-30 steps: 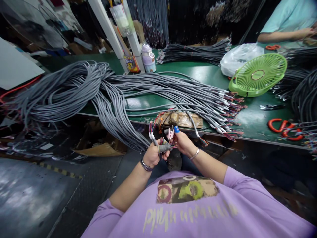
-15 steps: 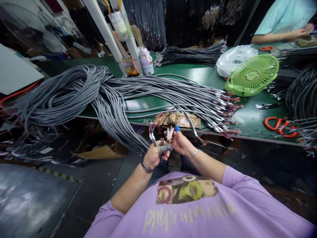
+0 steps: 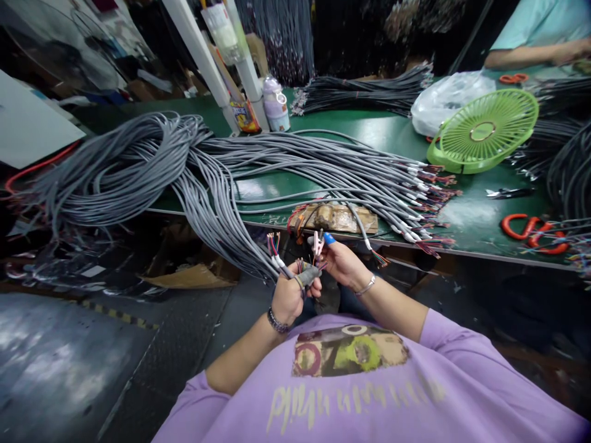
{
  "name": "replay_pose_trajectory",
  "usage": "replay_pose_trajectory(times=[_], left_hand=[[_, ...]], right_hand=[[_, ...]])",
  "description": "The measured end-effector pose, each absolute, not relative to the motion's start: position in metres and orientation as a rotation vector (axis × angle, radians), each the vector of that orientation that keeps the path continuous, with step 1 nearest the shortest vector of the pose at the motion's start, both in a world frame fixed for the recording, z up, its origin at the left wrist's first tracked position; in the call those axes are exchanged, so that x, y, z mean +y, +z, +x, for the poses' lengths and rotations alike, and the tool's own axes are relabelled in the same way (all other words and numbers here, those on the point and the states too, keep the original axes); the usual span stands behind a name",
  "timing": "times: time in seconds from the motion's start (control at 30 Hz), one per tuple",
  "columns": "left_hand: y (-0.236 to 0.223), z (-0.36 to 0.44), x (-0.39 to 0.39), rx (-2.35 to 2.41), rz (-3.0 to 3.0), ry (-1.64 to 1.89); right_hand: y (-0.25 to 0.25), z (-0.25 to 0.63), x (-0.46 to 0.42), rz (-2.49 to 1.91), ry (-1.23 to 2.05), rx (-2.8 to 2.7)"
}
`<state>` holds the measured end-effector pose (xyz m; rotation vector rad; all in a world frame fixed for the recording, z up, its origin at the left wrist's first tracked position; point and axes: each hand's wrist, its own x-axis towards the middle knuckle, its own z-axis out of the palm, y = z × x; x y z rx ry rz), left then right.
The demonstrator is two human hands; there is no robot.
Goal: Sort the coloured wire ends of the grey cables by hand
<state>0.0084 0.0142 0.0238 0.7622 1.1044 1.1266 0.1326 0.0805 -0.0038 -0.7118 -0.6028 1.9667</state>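
Observation:
My left hand (image 3: 287, 300) is closed around several grey cables (image 3: 217, 212), whose white-banded ends with coloured wires (image 3: 274, 245) stick up past the fingers. A grey wrap (image 3: 308, 276) with a yellowish band covers a digit of this hand. Close beside it, my right hand (image 3: 346, 266) is closed in a pinch, a blue cover on one fingertip. Between its fingers is a small pale pink piece shaped like a clip (image 3: 318, 243), close to coloured wires at the left hand. The exact contact there is too small to tell.
A wooden block (image 3: 341, 218) sits at the edge of the green bench (image 3: 471, 218). More grey cables lie across it. To the right are a green fan (image 3: 487, 130), a plastic bag (image 3: 447, 104), cutters (image 3: 510, 192) and orange-handled scissors (image 3: 530, 232). A co-worker's arm (image 3: 526, 57) shows behind.
My view has shifted slightly. The cable ends in my left hand now lean further left and spread apart from the wooden block. My right hand still pinches the pink piece.

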Motion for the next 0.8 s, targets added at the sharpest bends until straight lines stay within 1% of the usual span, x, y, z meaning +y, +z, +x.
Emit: replay_pose_trajectory(times=[0.13, 0.17, 0.3, 0.37, 0.63, 0.8], left_hand=[[0.023, 0.01, 0.018, 1.097, 0.755, 1.12], [0.023, 0.01, 0.019, 1.094, 0.749, 1.116], [0.02, 0.012, 0.022, 1.083, 0.704, 1.119], [0.017, 0.012, 0.023, 1.075, 0.688, 1.121], [0.013, 0.012, 0.024, 1.093, 0.7, 1.084], [0.018, 0.012, 0.022, 1.086, 0.69, 1.097]], right_hand=[[-0.007, 0.128, 0.081, -0.801, 1.718, -0.731], [-0.007, 0.127, 0.082, -0.801, 1.729, -0.719], [-0.002, 0.123, 0.086, -0.736, 1.997, -0.49], [0.0, 0.122, 0.089, -0.712, 2.062, -0.38], [0.0, 0.118, 0.09, -0.722, 2.057, -0.267], [0.001, 0.121, 0.086, -0.643, 2.101, -0.278]])
